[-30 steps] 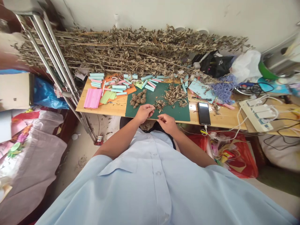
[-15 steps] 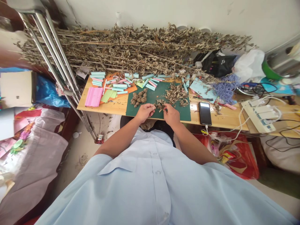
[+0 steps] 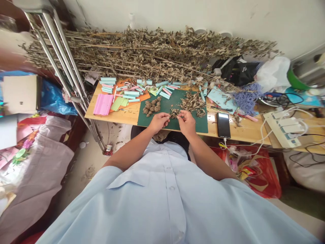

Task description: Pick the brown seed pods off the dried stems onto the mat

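Observation:
Over the near edge of the green mat (image 3: pixel 167 98), a small clump of dried leaves (image 3: pixel 174 113) lies between my two hands. My left hand (image 3: pixel 159 122) is closed, with thumb and forefinger pinched at the clump's left side. From the other side, my right hand (image 3: pixel 187 124) pinches at the same leaves, its fingers bent together. Behind the left hand sits a cluster of brown leaf balls (image 3: pixel 152 106). A loose heap of dried leaves (image 3: pixel 193 101) spreads beyond the right hand.
Bundles of dried stalks (image 3: pixel 152 47) line the wall. Rolled paper tubes (image 3: pixel 132 93) and pink paper (image 3: pixel 103 104) lie left on the wooden table (image 3: pixel 111 117). At right are a phone (image 3: pixel 223 124), purple cord (image 3: pixel 247 98) and a power strip (image 3: pixel 281 128). Metal crutches (image 3: pixel 64 67) lean at left.
My right hand has shifted slightly, and its fingers have bent further around the leaf clump. My left hand stays pinched in nearly the same place. The whole view has moved a little.

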### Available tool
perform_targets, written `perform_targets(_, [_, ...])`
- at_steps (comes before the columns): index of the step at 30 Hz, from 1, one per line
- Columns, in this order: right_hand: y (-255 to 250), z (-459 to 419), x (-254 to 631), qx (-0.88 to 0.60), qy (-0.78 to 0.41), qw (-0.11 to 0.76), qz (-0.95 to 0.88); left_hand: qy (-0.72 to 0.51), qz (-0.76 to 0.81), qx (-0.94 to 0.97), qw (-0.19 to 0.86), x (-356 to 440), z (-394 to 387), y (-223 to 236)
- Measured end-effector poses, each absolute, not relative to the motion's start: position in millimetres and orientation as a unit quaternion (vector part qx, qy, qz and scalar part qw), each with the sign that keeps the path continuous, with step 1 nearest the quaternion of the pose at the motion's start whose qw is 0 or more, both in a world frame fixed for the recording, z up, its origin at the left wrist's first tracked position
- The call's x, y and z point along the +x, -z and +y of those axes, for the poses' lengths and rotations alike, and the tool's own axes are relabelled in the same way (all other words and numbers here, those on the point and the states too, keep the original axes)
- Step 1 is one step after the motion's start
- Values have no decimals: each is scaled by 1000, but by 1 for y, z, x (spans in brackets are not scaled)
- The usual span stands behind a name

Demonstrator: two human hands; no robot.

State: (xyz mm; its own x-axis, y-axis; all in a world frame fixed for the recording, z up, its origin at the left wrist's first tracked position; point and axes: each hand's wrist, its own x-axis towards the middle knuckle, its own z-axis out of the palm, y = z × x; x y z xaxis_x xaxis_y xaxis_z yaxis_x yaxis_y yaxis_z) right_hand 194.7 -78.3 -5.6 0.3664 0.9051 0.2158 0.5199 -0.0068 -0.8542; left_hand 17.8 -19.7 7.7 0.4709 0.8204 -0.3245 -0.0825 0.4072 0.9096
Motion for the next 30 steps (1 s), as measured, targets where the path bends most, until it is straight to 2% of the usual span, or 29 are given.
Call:
perform_targets(12, [-5, -64, 166, -627, -257, 473, -564, -290, 351, 424, 783, 10, -16, -7])
perform_targets(30, [-5, -71, 172, -634, -205, 429, -610, -297, 345, 412, 790, 10, -18, -8])
